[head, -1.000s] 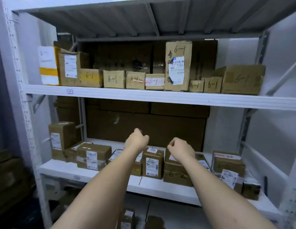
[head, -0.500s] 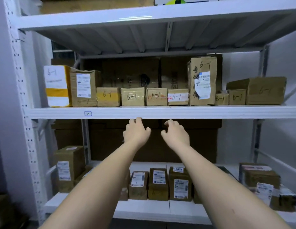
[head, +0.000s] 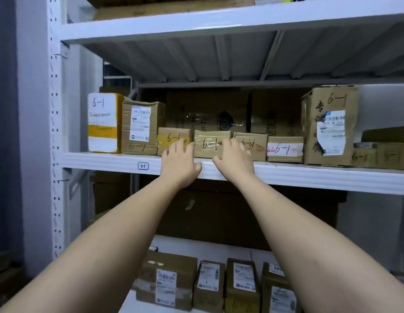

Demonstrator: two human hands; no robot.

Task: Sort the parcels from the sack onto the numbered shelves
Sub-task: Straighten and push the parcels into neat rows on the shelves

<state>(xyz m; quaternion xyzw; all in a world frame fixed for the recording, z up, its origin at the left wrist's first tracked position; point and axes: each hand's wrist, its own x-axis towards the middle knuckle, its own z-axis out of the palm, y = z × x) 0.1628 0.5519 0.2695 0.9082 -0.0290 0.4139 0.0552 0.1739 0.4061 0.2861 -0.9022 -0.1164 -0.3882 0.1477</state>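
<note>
We see both arms stretched up to the shelf tagged 6-1 [head: 142, 166]. The left hand [head: 180, 163] and right hand [head: 233, 162] flank a small taped parcel marked 6-1 [head: 211, 144] at the shelf's near edge, fingers loosely extended against its two ends, thumbs low over the white shelf lip [head: 101, 160]. We cannot tell whether they press it. More 6-1 parcels sit either side, among them a tall labelled box [head: 329, 125] at right. Labelled parcels [head: 209, 283] stand below.
</note>
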